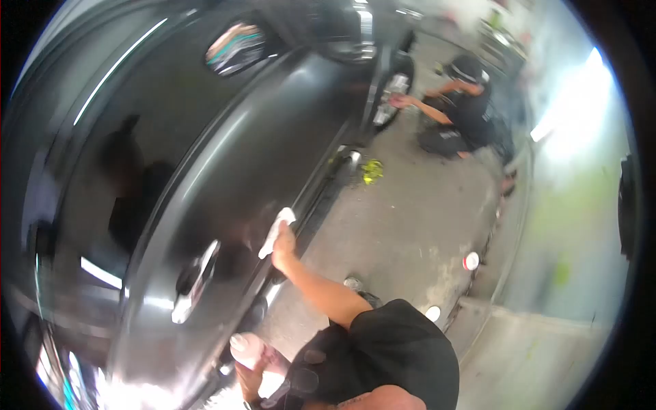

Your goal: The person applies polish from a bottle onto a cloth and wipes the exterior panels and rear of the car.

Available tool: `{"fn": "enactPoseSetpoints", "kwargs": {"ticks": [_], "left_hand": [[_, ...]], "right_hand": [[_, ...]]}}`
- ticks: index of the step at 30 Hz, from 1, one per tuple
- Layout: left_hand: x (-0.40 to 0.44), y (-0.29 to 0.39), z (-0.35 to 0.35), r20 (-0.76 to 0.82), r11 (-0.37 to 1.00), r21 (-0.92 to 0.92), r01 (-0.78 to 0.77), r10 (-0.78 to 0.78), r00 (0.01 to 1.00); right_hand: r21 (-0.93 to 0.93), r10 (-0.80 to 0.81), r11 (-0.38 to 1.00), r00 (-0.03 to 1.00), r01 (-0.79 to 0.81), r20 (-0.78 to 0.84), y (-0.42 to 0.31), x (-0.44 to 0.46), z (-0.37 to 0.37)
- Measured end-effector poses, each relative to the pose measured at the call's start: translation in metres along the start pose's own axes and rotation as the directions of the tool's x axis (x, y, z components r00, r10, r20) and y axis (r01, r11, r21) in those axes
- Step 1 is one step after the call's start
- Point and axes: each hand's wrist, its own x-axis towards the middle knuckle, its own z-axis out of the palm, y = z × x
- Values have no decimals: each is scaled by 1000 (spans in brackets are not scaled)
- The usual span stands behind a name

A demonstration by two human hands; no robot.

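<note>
A white cloth (273,232) lies against the black car door (225,198), with my right hand (283,247) closed on it. That arm stretches across from my black sleeve toward the lower part of the door. Lower down, near the car's side, my left hand (251,377) is wrapped around a pale pink bottle (247,348) with a whitish top. The bottle's lower part is blurred. A shiny door handle (196,283) sits on the panel to the left of the cloth. The side mirror (236,49) shows farther up.
A person (471,109) in black and a cap crouches by the car's wheel (395,92), one hand at the rim. Yellow-green cloth or paper (372,171) lies on the concrete floor (403,219). A red-and-white round container (471,261) stands near the right wall (574,205).
</note>
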Motion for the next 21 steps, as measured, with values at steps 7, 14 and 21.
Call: {"fn": "enactPoseSetpoints", "kwargs": {"ticks": [7,14,21], "left_hand": [[-76,-33,-50,-340,967,151,-205,245,908],[-180,-11,-90,-51,456,860,-228,521,852],[-234,3,-80,-142,304,952,-33,536,832]], "right_hand": [[-474,585,802,640,-364,498,-22,-120,-80],[-984,939,173,294,36,176,72,-322,-73],[-934,995,77,28,350,92,117,-422,-79]]}}
